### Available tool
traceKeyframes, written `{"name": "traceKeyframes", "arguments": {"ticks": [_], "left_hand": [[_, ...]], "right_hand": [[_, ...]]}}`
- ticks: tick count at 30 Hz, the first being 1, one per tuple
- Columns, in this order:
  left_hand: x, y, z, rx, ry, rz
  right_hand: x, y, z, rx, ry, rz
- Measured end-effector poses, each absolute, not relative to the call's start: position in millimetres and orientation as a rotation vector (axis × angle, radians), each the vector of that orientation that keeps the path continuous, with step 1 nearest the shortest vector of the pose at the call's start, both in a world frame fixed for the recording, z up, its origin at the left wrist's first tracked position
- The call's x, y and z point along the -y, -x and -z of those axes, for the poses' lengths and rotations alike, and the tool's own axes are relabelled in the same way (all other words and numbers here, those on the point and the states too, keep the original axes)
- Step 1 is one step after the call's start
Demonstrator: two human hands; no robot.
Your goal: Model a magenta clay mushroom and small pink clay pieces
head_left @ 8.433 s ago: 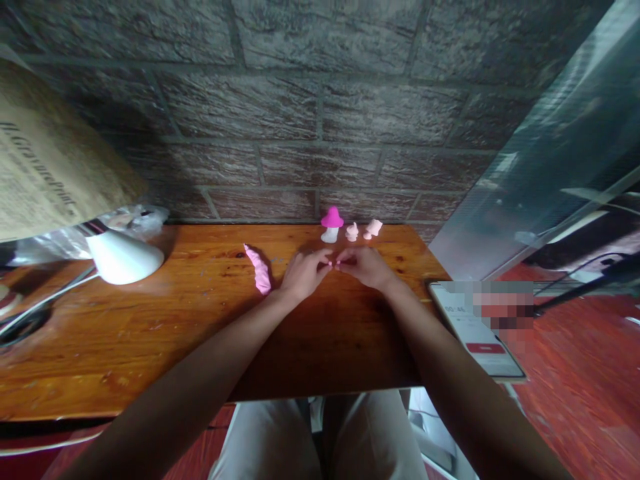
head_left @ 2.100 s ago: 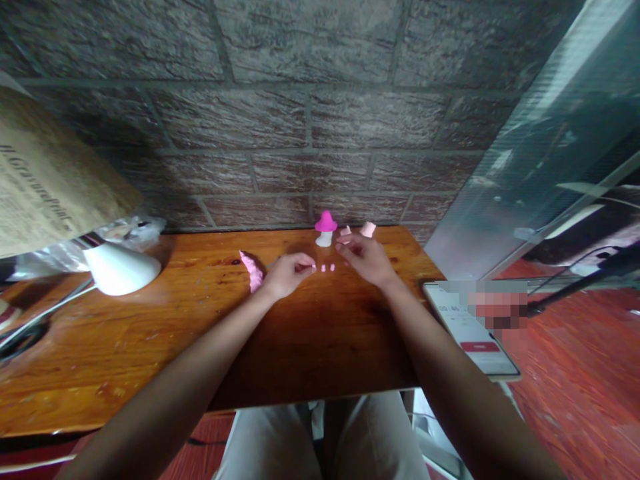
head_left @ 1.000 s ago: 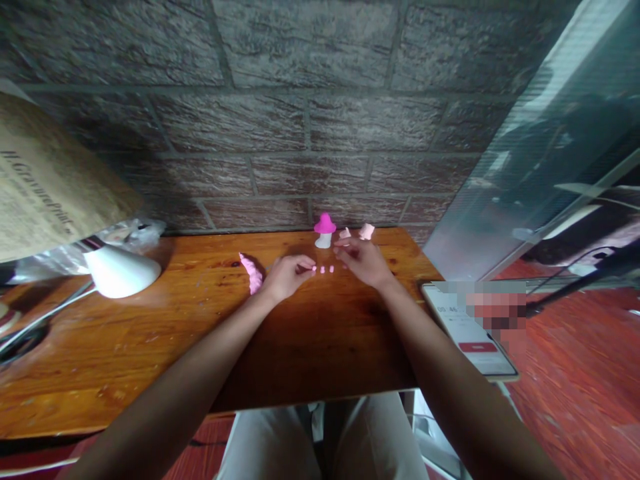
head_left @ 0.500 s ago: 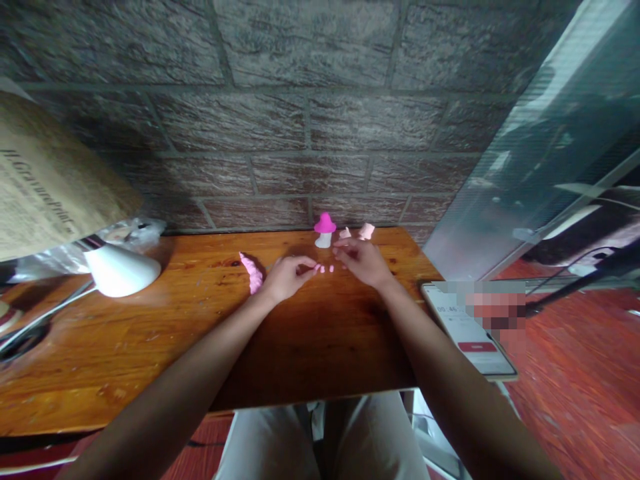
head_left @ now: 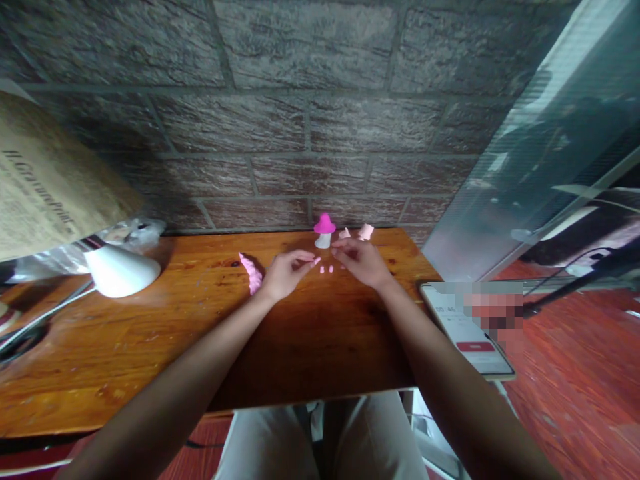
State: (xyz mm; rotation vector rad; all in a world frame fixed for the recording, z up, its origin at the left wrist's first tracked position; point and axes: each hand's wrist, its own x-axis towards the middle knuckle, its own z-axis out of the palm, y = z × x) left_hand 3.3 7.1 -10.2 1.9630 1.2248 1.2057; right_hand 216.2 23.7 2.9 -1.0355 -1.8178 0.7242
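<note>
My left hand (head_left: 289, 273) pinches a small pink clay piece (head_left: 317, 261) between thumb and fingertips, just above the table. My right hand (head_left: 364, 261) is closed in a pinch beside the foot of a clay mushroom (head_left: 325, 230); anything between its fingertips is too small to make out. The mushroom stands upright, with a bright pink cap on a white stem. Below the fingertips, between the hands, lie two tiny pink clay bits (head_left: 322, 270). Left of my left hand is a crinkled pink clay strip (head_left: 251, 272).
Two pale pink scraps (head_left: 366, 232) lie behind my right hand by the brick wall (head_left: 280, 177). A lamp with a white base (head_left: 125, 272) and paper shade stands at left. On the wooden table's (head_left: 200, 333) right edge rests a phone (head_left: 467, 333).
My left hand has lifted the small pink clay piece slightly off the table, away from the two other bits. My right hand has barely moved.
</note>
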Motion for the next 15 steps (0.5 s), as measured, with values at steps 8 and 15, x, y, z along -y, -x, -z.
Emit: {"name": "traceKeyframes", "arguments": {"ticks": [8,15], "left_hand": [[12.6,-14.6,-3.9,-1.185,-2.009,-1.375],[17.9,-14.7,-6.0,-1.207,-2.073,-1.422]], "right_hand": [[-11.3,-209.7,-21.7,1.755,0.865,-1.169],[-2.0,-207.4,-30.5,1.752,0.828,-1.259]]}}
